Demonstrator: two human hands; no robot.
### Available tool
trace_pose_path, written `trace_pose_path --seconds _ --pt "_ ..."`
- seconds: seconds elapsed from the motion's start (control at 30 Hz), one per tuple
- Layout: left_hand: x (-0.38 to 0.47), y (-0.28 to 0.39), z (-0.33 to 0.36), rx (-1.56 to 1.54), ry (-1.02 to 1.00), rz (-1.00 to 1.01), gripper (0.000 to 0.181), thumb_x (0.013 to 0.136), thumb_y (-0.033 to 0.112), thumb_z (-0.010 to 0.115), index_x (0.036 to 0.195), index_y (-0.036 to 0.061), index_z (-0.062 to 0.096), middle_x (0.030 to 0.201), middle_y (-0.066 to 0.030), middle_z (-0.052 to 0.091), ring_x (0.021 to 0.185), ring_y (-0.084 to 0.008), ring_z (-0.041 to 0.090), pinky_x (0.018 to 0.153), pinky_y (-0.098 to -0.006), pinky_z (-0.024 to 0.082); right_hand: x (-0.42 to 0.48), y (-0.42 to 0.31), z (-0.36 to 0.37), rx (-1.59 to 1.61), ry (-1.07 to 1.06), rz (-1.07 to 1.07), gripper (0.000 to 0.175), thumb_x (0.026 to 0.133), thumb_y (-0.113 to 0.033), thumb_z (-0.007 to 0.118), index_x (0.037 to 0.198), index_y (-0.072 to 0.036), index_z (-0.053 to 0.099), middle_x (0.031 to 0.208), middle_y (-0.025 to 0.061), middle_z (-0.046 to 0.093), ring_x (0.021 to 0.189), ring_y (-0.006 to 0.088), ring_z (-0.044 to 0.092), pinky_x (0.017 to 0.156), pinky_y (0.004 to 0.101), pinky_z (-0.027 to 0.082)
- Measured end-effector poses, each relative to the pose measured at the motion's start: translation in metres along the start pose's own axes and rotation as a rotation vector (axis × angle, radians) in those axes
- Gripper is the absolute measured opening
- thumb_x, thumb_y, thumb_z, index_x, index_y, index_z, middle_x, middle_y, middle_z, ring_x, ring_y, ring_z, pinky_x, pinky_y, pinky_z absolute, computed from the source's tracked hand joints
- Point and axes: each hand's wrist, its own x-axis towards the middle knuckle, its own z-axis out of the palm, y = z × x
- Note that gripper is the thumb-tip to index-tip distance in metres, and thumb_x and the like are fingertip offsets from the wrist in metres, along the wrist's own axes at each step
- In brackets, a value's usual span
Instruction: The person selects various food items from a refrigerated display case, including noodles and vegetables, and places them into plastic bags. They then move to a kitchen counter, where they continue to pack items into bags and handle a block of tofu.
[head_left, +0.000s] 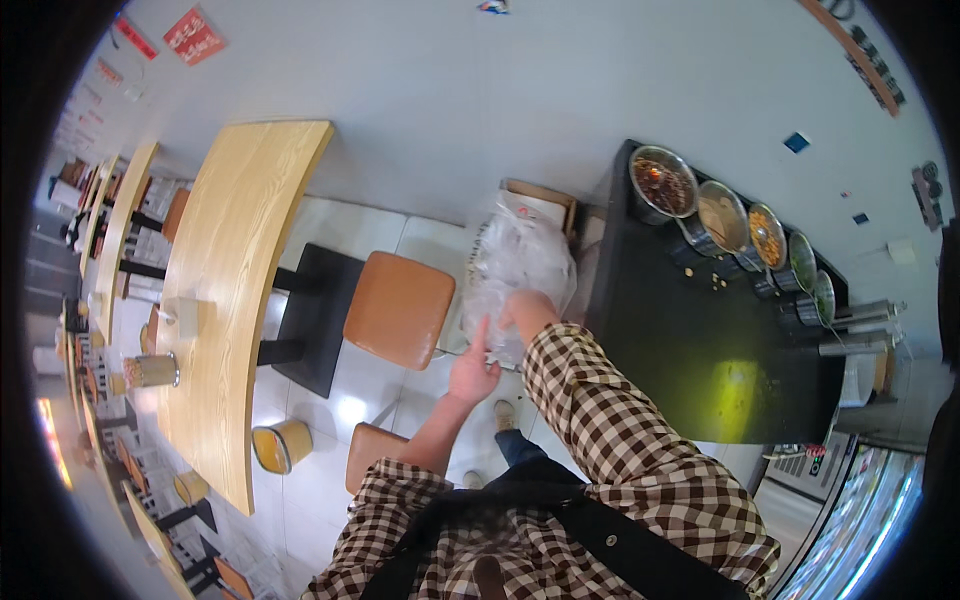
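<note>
A large bundle of translucent plastic bags stands between the chair and the dark counter, bulging and crumpled. My right hand presses against its near side, with the fingertips bent away and partly hidden, so a grip on the plastic cannot be made out. Just left of it, my left hand has its index finger stretched towards the plastic and the thumb apart, holding nothing. Behind the bundle, a cardboard box shows its rim against the wall.
On my right, a black counter carries several metal food containers along the wall. Left are a brown-seated chair, a wooden table and a yellow bin. Another brown seat is beside my left forearm.
</note>
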Motion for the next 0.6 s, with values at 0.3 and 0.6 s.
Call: trace_pose_path --seconds 0.3,0.6 --pt "-0.018 0.014 -0.023 -0.079 0.216 0.002 0.084 0.07 0.002 0.059 0.141 0.014 0.016 0.086 -0.0128 0.063 0.061 -0.0222 0.061 0.059 -0.0335 0.05 -0.078 0.001 -0.027 -0.044 0.629 -0.288 0.04 0.075 -0.038 0.06 0.101 -0.008 0.067 0.105 0.0101 0.065 0.095 0.0279 0.063 0.076 0.044 0.05" --pt "-0.09 0.099 0.021 -0.393 -0.004 0.415 0.028 0.077 0.006 0.066 0.104 0.0048 0.062 0.085 -0.0042 0.061 0.058 -0.0073 0.048 0.05 -0.0203 0.039 -0.279 0.166 0.123 0.43 1.149 -1.094 0.01 0.076 -0.015 0.063 0.071 -0.007 0.063 0.07 0.0068 0.061 0.06 0.0225 0.059 0.054 0.0317 0.045"
